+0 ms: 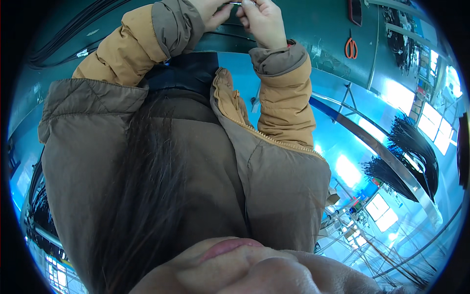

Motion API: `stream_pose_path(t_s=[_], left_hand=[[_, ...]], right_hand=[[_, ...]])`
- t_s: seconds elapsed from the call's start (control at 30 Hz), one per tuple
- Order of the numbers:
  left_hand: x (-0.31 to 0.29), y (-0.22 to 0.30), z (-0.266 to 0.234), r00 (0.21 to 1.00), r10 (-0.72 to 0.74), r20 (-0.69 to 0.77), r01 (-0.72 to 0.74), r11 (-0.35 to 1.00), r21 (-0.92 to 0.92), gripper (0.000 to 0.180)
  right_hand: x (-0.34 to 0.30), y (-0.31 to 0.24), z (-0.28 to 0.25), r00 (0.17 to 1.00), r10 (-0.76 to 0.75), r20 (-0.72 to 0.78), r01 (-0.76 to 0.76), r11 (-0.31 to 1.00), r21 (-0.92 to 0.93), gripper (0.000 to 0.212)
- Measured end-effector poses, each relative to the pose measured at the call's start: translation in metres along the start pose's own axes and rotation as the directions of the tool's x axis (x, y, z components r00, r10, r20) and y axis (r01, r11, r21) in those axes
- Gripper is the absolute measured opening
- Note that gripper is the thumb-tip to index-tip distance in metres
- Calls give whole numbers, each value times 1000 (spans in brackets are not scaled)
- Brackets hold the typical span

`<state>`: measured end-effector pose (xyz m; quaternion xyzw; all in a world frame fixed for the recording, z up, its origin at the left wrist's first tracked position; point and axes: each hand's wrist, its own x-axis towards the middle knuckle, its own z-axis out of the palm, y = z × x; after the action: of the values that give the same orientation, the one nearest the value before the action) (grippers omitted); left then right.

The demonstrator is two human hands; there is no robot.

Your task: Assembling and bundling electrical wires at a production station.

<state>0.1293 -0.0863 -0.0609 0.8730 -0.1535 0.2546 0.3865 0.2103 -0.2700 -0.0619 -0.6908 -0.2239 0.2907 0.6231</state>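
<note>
Two hands meet at the upper edge of the view, above the green table (320,36). Right hand (267,25): thumb and fingers pinch a small, slim silvery piece (235,3). Left hand (211,13): fingers close to the piece's other end; partly cut off by the frame, so its exact grip cannot be told. Piece location: between the fingertips of both hands.

Progress, as judged: handling of this piece is under way and not complete, since it has not been released. Any finished portion is too small to verify. Black cables (73,28) lie along the table at left; whether these are processed or waiting cannot be determined. Red-handled scissors (351,49) lie at right, unheld, near a smartphone (355,12).
</note>
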Motion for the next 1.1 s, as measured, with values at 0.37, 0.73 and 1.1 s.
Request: stream_pose_path(t_s=[0.37,0.73,1.1], left_hand=[[5,1,1,996,-78,-43,74,994,-84,12],[5,5,5,993,-108,-49,104,992,-76,12],[-24,-5,-48,926,-317,207,290,945,150,11]], right_hand=[[-7,-6,1,969,238,-59,-175,840,513,15],[-5,-1,3,981,99,-169,-79,990,118,15],[-6,34,-31,965,41,-260,-8,992,126,12]])
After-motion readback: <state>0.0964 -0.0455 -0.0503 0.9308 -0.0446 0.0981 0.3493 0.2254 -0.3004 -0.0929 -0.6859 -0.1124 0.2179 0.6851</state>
